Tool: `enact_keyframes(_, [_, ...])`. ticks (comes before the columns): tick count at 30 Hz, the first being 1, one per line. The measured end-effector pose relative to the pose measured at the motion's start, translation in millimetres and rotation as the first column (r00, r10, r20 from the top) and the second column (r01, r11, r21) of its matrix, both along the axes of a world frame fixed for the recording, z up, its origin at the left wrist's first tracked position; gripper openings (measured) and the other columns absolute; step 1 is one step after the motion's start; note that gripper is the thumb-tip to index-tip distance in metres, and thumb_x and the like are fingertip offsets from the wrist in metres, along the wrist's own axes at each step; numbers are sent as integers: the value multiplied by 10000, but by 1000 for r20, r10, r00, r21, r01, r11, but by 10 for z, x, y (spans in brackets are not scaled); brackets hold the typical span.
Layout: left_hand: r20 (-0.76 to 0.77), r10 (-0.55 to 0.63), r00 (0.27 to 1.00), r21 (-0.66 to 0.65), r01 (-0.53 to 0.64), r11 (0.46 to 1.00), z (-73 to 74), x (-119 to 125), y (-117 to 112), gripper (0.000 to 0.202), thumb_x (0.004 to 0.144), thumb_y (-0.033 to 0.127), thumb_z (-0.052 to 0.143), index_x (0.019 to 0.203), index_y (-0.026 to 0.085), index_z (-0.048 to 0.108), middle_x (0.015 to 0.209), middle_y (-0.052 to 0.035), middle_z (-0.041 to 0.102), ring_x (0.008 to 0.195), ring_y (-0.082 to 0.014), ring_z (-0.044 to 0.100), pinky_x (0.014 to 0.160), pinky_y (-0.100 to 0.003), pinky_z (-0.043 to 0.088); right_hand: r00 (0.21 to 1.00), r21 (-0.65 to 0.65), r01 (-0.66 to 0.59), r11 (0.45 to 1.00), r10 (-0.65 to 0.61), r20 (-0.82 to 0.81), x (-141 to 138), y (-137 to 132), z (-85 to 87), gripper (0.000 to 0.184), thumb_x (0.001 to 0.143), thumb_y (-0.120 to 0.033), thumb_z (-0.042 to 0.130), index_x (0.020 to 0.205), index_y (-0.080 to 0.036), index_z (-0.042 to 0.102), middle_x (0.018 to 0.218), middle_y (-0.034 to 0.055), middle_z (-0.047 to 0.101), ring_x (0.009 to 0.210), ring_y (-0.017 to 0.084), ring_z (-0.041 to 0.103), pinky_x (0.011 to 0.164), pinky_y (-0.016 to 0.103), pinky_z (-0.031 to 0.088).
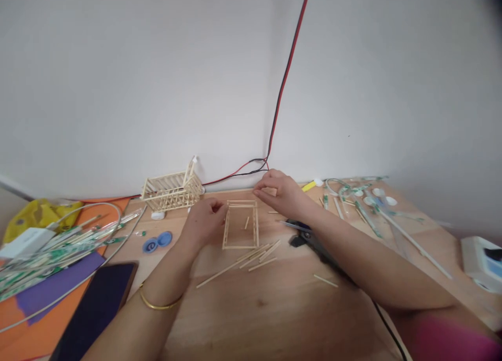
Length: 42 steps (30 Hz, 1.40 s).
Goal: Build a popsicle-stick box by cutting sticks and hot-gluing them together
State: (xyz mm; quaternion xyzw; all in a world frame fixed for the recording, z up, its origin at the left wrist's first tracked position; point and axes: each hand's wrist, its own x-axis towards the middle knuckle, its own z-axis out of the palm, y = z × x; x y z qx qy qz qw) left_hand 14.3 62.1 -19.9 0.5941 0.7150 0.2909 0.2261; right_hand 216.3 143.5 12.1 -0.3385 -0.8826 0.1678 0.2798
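Note:
A small rectangular frame of thin wooden sticks [257, 230] lies on the table between my hands. My left hand [204, 221] is closed, its fingertips at the frame's upper left corner, seemingly holding it there. Just above the frame's upper right corner, my right hand [280, 191] has thumb and forefinger drawn together; whatever they hold is too small to make out. A short stick piece [247, 223] lies inside the frame. Several loose sticks [253, 255] are scattered below it. Behind my left hand stands a cart-like stick model [168, 193] with white round wheels.
A black glue gun [308, 235] lies under my right forearm. Blue round caps [157, 241] and a dark phone [98, 303] are at left, beside wrapped sticks [70, 251]. White round caps [390, 200] and wrappers lie right. A red-and-black cable [280, 89] runs down the wall.

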Motion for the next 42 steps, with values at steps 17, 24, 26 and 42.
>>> enact_keyframes(17, [-4, 9, 1000, -2, -9, 1000, 5, 24, -4, 342, 788, 414, 448, 645, 159, 624, 622, -28, 654, 602, -154, 599, 565, -239, 381, 997, -196, 60, 979, -50, 56, 131, -100, -128, 105, 755, -243, 570, 800, -181, 643, 774, 8, 645, 673, 118, 532, 611, 230, 384])
enact_keyframes(24, [0, 10, 1000, 17, -10, 1000, -1, 23, -2, 314, 778, 407, 468, 664, 161, 627, 633, -32, 656, 610, -157, 607, 567, -238, 398, 999, -232, 31, 972, -24, 34, 98, -96, -166, 73, 737, -206, 551, 712, -175, 611, 718, -11, 627, 661, 112, 534, 599, 217, 372])
enact_keyframes(26, [2, 16, 1000, 19, -16, 1000, -11, 26, -2, 312, 777, 407, 467, 665, 163, 625, 635, -31, 657, 606, -155, 608, 568, -237, 404, 999, -216, 24, 976, -16, 36, 93, -86, -184, 71, 733, -197, 548, 703, -172, 607, 715, -10, 622, 659, 110, 531, 598, 217, 366])
enact_keyframes(42, [140, -24, 990, 83, 12, 996, 2, 3, -12, 196, 753, 320, 503, 732, 165, 621, 670, -11, 642, 624, -140, 616, 610, -244, 445, 996, -153, 68, 986, -57, 72, 212, -140, -87, 123, 782, -262, 529, 706, -182, 584, 704, -2, 615, 646, 122, 512, 593, 234, 365])
